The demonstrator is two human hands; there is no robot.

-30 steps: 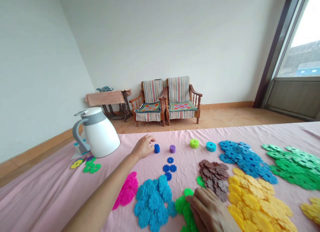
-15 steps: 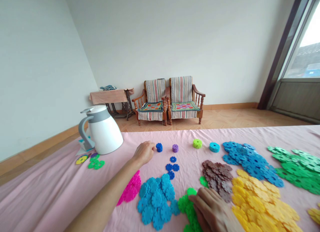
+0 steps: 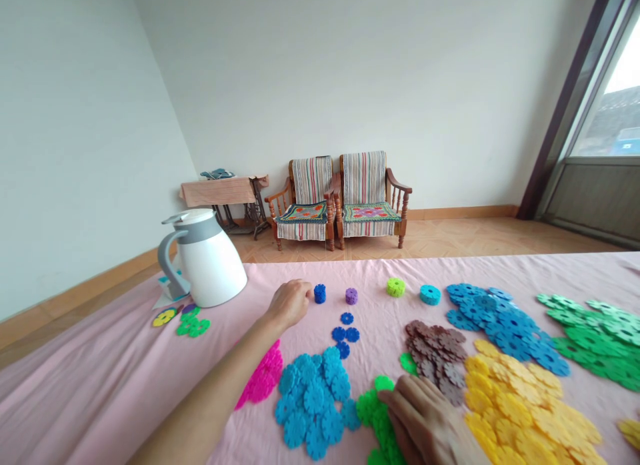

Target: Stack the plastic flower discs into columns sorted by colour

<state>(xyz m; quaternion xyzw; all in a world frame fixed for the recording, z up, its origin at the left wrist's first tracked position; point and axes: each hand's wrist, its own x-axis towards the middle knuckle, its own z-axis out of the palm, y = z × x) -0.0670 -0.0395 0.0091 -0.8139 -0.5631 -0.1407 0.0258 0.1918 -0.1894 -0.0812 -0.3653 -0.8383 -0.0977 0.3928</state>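
The left hand [image 3: 291, 303], fingers curled, is just left of the dark blue stack [image 3: 320, 293], far on the surface [image 3: 110, 385]; the right hand [image 3: 431, 419] covers part of the near green pile [image 3: 376, 415]. Whether either grips, I cannot tell.

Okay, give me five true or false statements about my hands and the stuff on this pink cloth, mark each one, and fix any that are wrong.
1. The left hand is close beside the dark blue stack. True.
2. The right hand is holding the purple stack. False: the right hand is at the bright green pile.
3. The purple stack stands between the dark blue stack and the lime green stack. True.
4. The white jug lies on its side. False: it stands upright.
5. Four loose dark blue discs lie apart from the dark blue stack. True.
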